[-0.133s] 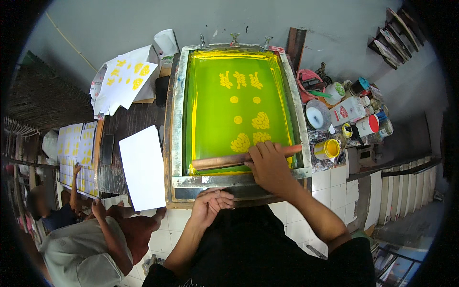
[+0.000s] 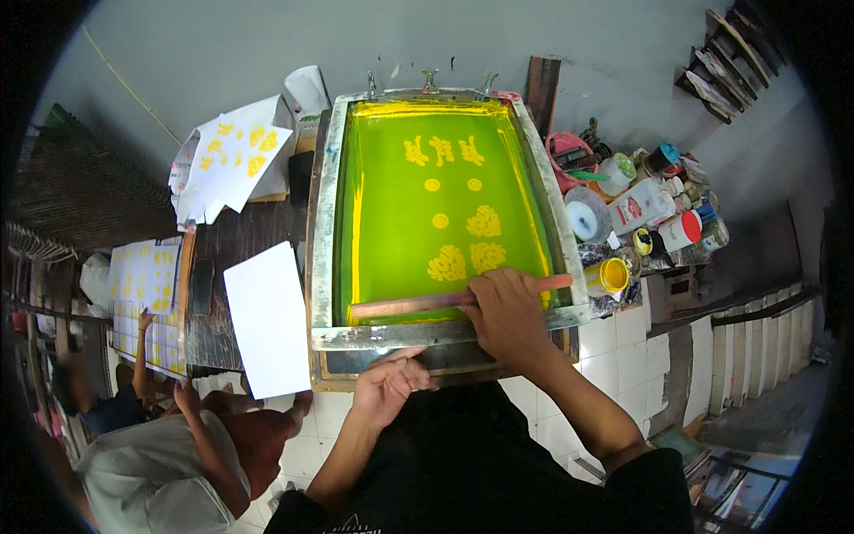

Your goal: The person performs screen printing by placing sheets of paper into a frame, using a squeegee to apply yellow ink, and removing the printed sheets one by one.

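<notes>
A screen-printing frame [image 2: 391, 335] with green mesh [image 2: 400, 240] is in front of me, its near side raised off the board [image 2: 356, 360]. Yellow flower shapes, dots and lettering show in the mesh, with yellow ink along its borders. My right hand [image 2: 509, 307] is closed round a long wooden squeegee [image 2: 400, 305] lying across the mesh's near end. Below the near bar is my left hand [image 2: 390, 387], fingers curled, one reaching up to the bar's lower edge; the fingertips' grip is partly hidden.
White paper [image 2: 267, 320] and printed sheets [image 2: 231, 160] lie left on a dark table [image 2: 236, 240]. A yellow ink tub [image 2: 609, 277] and several bottles crowd the right. At lower left, a person in grey [image 2: 160, 472] is close by; another person's arm [image 2: 141, 351] reaches toward yellow-printed sheets [image 2: 142, 285].
The frame's near side has risen a little, showing more of the board. My right hand and the squeegee have shifted with it; my left hand's finger now meets the bar.
</notes>
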A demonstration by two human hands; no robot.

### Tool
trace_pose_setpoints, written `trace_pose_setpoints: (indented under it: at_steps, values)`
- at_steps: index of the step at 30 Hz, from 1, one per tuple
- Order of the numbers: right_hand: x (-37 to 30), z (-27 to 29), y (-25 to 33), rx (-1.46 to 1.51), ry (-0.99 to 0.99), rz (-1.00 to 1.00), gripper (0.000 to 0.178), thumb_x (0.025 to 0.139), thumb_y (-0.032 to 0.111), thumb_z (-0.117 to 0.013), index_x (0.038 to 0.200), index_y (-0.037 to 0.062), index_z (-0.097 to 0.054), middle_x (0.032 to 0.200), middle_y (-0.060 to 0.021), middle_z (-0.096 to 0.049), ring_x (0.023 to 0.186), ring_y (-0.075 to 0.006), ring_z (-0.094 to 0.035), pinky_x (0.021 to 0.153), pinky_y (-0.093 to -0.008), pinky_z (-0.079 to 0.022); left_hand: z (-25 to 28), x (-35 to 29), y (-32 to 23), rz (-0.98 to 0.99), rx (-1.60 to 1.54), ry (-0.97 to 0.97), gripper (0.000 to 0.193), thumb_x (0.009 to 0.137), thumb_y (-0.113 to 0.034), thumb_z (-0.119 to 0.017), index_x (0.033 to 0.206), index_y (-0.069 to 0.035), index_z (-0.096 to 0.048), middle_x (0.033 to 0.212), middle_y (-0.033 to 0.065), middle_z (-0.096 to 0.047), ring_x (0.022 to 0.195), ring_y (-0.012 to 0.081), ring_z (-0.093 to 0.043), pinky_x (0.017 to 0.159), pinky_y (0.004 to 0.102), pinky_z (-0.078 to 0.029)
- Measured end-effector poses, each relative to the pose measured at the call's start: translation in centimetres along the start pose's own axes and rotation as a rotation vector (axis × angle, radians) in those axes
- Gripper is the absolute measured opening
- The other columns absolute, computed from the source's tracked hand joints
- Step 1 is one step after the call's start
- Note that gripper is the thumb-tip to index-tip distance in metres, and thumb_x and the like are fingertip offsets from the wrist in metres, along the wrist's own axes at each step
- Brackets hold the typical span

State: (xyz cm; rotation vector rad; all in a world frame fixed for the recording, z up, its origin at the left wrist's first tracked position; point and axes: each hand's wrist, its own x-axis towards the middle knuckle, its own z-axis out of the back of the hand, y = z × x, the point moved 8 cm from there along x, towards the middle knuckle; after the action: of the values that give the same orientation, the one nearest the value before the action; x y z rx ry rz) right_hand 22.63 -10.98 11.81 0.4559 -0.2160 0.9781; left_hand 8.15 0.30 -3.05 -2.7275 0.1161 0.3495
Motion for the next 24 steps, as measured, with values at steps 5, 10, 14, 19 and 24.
trace_pose_setpoints:
  at_steps: [5, 10, 14, 19, 24]
  values:
    - [7.1, 12.3, 1.8, -0.059, -0.372, 0.112, 0.031, 0.082, 0.007, -0.074, 0.108, 0.0041, -0.057, 0.099, -0.0133, -0.058, 0.094, -0.0364, -0.056, 0.084, -0.0482, -0.042, -9.1, 1.2, -6.0, -0.171, 0.098, 0.424, 0.052, 0.103, -0.020, -0.049, 0.145, 0.010, -0.050, 0.099, 0.0264, -0.071, 0.096, 0.0342, -0.070, 0.090, 0.0454, -0.053]
    - [17.0, 20.7, 0.1, -0.232, -0.565, 0.071, 0.029, 0.094, 0.020, -0.065, 0.112, -0.0024, -0.065, 0.101, -0.0243, -0.070, 0.094, -0.0377, -0.066, 0.087, -0.0487, -0.050, -6.5, 11.2, -14.7, -0.512, 1.701, -0.454, 0.076, 0.102, -0.051, -0.054, 0.153, 0.004, -0.040, 0.135, 0.0375, -0.057, 0.130, 0.0493, -0.054, 0.112, 0.0584, -0.039]
    - [23.7, 24.2, -3.3, -0.397, -0.490, -0.212, 0.030, 0.094, 0.024, -0.065, 0.110, -0.0004, -0.066, 0.104, -0.0268, -0.071, 0.100, -0.0430, -0.066, 0.090, -0.0499, -0.049, -1.9, 13.5, -14.4, -0.403, 2.310, -0.704, 0.113, 0.089, -0.077, -0.055, 0.164, -0.002, -0.014, 0.168, 0.0323, -0.007, 0.158, 0.0445, 0.000, 0.124, 0.0605, 0.003]
    - [29.4, 26.3, -2.8, -0.165, -0.463, 0.003, 0.039, 0.093, 0.023, -0.068, 0.115, -0.0097, -0.064, 0.113, -0.0327, -0.069, 0.108, -0.0420, -0.067, 0.095, -0.0474, -0.050, 2.4, 8.6, -16.4, -0.209, 2.286, -0.820, 0.125, 0.083, -0.079, -0.062, 0.165, -0.003, -0.008, 0.170, 0.0283, -0.003, 0.159, 0.0418, 0.004, 0.122, 0.0645, 0.007]
    - [31.7, 27.1, -3.2, -0.180, -0.482, 0.009, 0.041, 0.092, 0.024, -0.072, 0.112, -0.0107, -0.065, 0.108, -0.0297, -0.071, 0.103, -0.0396, -0.068, 0.092, -0.0462, -0.051, 8.9, 0.3, -19.1, 0.016, 1.347, -0.712, 0.068, 0.090, -0.040, -0.079, 0.137, 0.006, -0.060, 0.124, 0.0185, -0.069, 0.117, 0.0261, -0.063, 0.106, 0.0395, -0.044]
